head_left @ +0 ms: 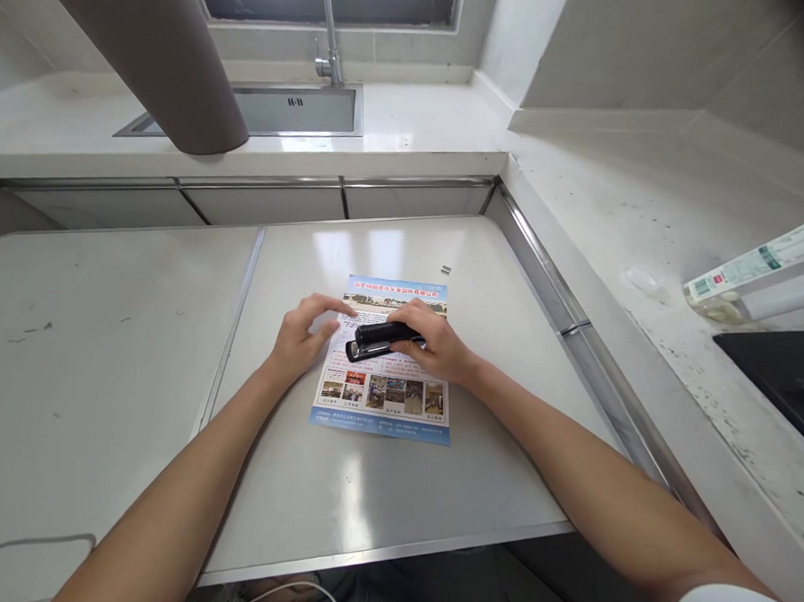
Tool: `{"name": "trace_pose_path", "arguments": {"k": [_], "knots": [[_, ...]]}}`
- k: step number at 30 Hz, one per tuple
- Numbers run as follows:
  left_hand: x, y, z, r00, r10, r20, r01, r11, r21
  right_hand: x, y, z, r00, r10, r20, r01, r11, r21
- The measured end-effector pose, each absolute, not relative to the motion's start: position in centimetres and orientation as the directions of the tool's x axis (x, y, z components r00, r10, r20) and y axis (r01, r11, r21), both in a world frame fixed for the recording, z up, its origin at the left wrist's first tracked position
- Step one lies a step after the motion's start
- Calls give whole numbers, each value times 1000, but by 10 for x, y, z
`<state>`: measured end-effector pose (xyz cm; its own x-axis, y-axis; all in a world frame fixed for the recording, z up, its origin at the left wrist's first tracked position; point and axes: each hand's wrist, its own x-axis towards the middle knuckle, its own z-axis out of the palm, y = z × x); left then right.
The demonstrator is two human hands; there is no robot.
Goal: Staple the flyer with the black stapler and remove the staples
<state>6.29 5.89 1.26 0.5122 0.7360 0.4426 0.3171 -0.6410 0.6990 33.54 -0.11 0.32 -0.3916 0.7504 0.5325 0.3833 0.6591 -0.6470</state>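
A black stapler (377,338) is gripped in my right hand (435,340), its front end pointing left above a printed flyer (381,419). The flyer has blue bands at top and bottom, with rows of small photos, and lies flat on the white table (319,512). My left hand (304,335) is at the flyer's left edge, fingers apart and fingertips over the paper, holding nothing. Two small grey metallic pieces, perhaps staples (446,270), lie just beyond the flyer's top right corner.
A wide brown column (174,70) stands at the back left, before a steel sink (298,113) with a faucet (330,62). On the right counter (612,200) rest a long green-and-white box (764,260) and a black panel (783,380). A cable (43,541) lies at left.
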Motion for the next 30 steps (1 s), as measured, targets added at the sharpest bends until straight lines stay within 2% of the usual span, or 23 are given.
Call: {"name": "trace_pose_path", "arguments": {"k": [2,4,6,9,12,15,18,22,30], "knots": [[64,61,11,516,739,434,417,-659,626,340,0,4,-298,780,549,443,623,-644],[66,62,10,630,699,339,504,-700,506,347,2,6,-152,807,570,529,554,-643],[68,63,9,739,630,237,527,-761,379,356,5,7,-3,809,588,629,459,-627],[68,62,8,769,592,241,534,-802,267,371,12,8,126,794,595,748,318,-583],[67,64,5,713,647,271,593,-762,260,382,17,5,187,802,567,787,224,-575],[66,66,0,663,715,221,661,-698,275,386,20,1,205,827,524,770,194,-608],[64,68,-1,709,690,145,637,-715,289,387,22,-3,212,845,491,752,179,-634],[61,65,4,731,661,168,595,-738,318,390,25,-7,221,861,458,758,145,-637],[63,62,6,713,682,165,613,-719,328,394,26,-7,71,892,447,748,249,-616]]}}
